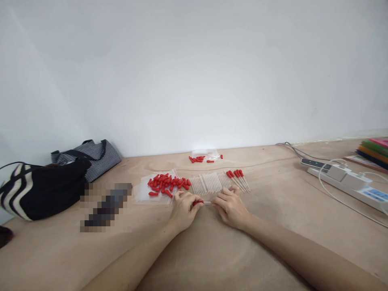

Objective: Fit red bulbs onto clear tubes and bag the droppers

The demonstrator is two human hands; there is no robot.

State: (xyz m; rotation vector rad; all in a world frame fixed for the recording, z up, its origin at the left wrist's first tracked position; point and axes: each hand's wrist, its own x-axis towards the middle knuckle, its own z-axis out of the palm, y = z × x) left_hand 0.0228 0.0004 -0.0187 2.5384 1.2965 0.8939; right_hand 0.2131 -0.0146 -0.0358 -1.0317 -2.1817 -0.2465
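Note:
My left hand (185, 209) pinches a red rubber dropper bulb (198, 203) between thumb and fingers. The fingers of my right hand (230, 208) are closed on a thin clear dropper tube (207, 203), which lies in line with the bulb and meets it or nearly so; the fingers hide the exact joint. Beyond my left hand a pile of red bulbs (165, 182) rests on a clear plastic bag (142, 193). Past both hands lies a row of clear tubes (209, 183). To its right, several droppers (239, 180) have red bulbs on their far ends.
Near the wall are more red bulbs (197, 159) by another clear bag (214, 154). At left lie a black bag (60, 190), a striped bag (104, 159) and a pixelated object (109, 206). A power strip (348, 182) with cables and coloured folders (374, 151) occupy the right.

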